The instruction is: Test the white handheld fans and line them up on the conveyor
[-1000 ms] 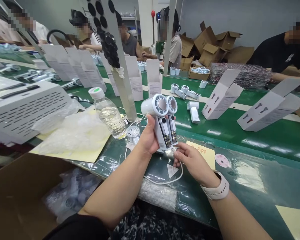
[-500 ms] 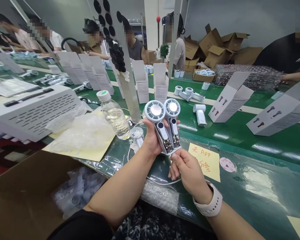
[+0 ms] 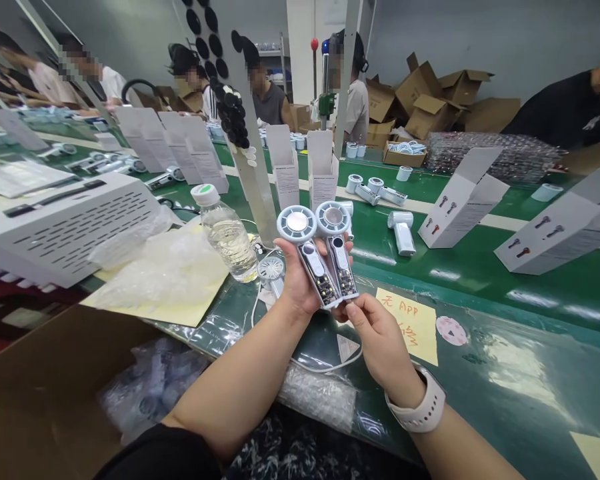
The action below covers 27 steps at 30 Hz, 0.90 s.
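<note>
Two handheld fans [image 3: 311, 260], side by side — circuit boards [image 3: 325, 291] exposed

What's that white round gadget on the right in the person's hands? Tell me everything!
The white gadget has a round ribbed head with a shiny silver disc and a plastic-looking handle, open at the lower end to show a dark circuit board. It stands tilted beside a twin gadget, resting on the left hand, with the right hand's fingers at its bottom end.

Room rightward of the right hand [image 3: 380, 353], water bottle [image 3: 225, 240] (capped) blocking leftward
</note>
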### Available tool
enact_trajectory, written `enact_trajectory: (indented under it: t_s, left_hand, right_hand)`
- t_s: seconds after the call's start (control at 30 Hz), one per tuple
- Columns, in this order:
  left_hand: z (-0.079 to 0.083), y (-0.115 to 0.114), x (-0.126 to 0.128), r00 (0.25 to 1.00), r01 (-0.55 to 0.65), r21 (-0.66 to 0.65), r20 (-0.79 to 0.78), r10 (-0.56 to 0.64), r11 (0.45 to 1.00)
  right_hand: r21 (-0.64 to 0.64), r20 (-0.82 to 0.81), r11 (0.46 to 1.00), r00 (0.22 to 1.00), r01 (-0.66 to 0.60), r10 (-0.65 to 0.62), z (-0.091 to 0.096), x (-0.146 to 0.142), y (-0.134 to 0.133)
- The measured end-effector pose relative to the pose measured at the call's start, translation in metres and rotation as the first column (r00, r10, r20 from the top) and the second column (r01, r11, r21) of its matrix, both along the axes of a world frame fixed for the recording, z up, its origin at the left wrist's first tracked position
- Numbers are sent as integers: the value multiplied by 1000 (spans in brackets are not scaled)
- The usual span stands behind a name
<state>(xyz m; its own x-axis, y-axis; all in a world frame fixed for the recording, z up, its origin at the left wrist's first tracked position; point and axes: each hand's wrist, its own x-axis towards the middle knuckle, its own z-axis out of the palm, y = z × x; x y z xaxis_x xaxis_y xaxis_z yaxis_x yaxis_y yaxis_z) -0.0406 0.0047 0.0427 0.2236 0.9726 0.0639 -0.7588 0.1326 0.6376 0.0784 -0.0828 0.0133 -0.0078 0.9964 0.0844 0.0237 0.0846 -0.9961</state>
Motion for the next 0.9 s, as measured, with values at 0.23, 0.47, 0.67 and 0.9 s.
enact_trajectory:
  t_s: [0.23,0.47,0.67,0.9]
  left_hand:
    - [-3,-6,3,999,-4,117,-35,8,993]
    - [-4,-7,6,992,-43,87,-112,53,995]
    - [-8,-6,6,995,-89,-35,50,90,995]
    - [-23,-9,27,995,70,-321,-42,-88,944]
  right_hand:
    - [-140,-315,990,947,20,-64,-9,-12,0]
    - [-25,-70,999,997,21,-23,-8,-1,5]
    - [346,319,938,937,28,-145,-13,27,19]
    - [573,459,772,671,276,-582,8,24,19]
